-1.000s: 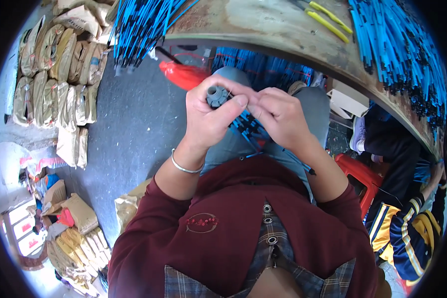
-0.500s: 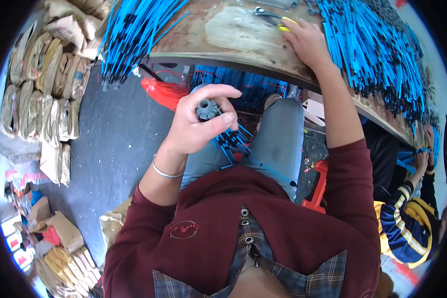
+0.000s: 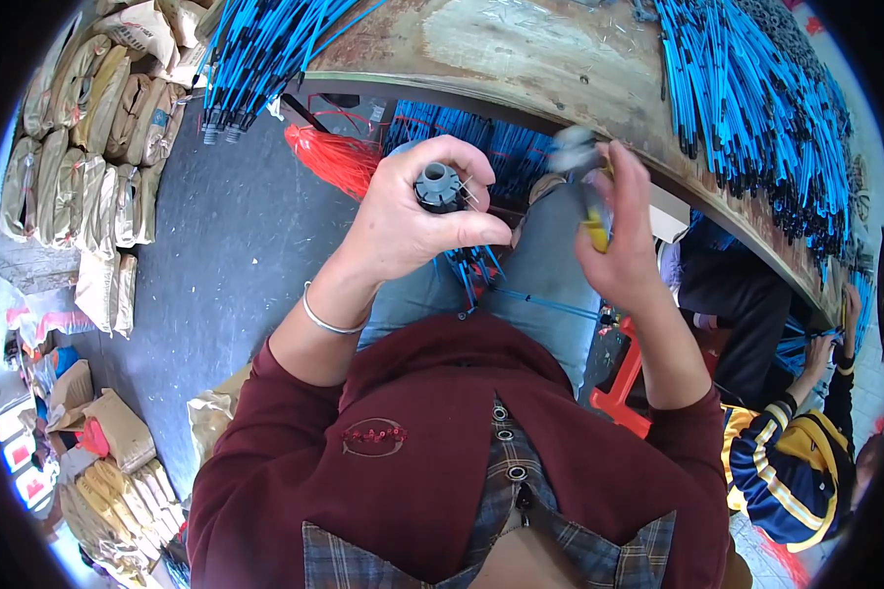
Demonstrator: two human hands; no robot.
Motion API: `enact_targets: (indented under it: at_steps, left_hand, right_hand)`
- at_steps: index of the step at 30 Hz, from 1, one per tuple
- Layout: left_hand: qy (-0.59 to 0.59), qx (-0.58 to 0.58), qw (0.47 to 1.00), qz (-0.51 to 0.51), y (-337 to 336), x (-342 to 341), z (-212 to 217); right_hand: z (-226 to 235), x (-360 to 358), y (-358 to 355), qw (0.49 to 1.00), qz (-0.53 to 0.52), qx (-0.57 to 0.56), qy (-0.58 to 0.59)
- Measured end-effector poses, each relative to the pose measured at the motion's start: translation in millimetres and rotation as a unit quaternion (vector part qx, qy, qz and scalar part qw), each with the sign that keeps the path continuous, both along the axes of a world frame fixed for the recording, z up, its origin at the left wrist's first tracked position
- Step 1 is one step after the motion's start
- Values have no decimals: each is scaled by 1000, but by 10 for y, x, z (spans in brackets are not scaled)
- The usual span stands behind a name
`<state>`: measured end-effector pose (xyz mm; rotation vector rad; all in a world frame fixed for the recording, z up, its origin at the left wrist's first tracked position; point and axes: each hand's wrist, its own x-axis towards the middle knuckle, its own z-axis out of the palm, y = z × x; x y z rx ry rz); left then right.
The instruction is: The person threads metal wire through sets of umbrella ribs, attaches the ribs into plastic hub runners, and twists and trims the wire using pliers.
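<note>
Over my lap, my left hand (image 3: 391,224) is curled round a grey slotted plastic hub (image 3: 437,185) with a round hole in its top. Its thumb and forefinger stand apart, and thin wire ends show beside the hub. Beneath that hand hang thin blue rods with black fittings (image 3: 469,270), which look like umbrella ribs; their joint to the hub is hidden by my fingers. My right hand (image 3: 627,265), raised to the right of the hub and apart from it, grips pliers with yellow handles (image 3: 596,234). Motion blurs the pliers' metal head.
Blue rod bundles lie on the wooden bench (image 3: 403,44) at far left (image 3: 265,59) and right (image 3: 766,128). A red stringy bundle (image 3: 334,157) hangs below its edge. Brown paper packages (image 3: 93,196) are stacked at left. At right, another person (image 3: 791,461) works beside a red plastic frame (image 3: 624,393).
My right hand has lifted the pliers off the bench and brought them nearer, toward the hub. The left hand has shifted slightly right, its thumb and forefinger now wider apart.
</note>
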<state>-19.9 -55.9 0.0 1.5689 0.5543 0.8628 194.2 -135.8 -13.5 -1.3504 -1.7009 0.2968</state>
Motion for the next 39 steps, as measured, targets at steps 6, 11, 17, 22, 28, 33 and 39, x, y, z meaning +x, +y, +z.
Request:
enact_targets:
  at_steps: [6,11,17,22,28,33,39]
  left_hand:
    - [13,-23,999,35,-92,40,70]
    - [20,4,999,50,-93,77,56]
    - [42,-4,998,44,-95,122,89]
    - [48,10,997,61,-100,149,67]
    - [95,-49,994,8,-82,104,126]
    - [34,5,994,-106,-93,66,128]
    - [49,91,979,-176,-37,148,10]
  right_hand:
    - [176,180,179,919,-7,210,-333]
    - [362,226,157,851,-18,293,-436]
    - [525,205,89,837,-6,307,-453]
    - [395,148,-17,876,-13,231,-423]
    - [602,153,-122,933,46,66,-350]
    - [811,504,-90,885,295,-320,-167]
    - [263,493,-257,538,401,-663,332]
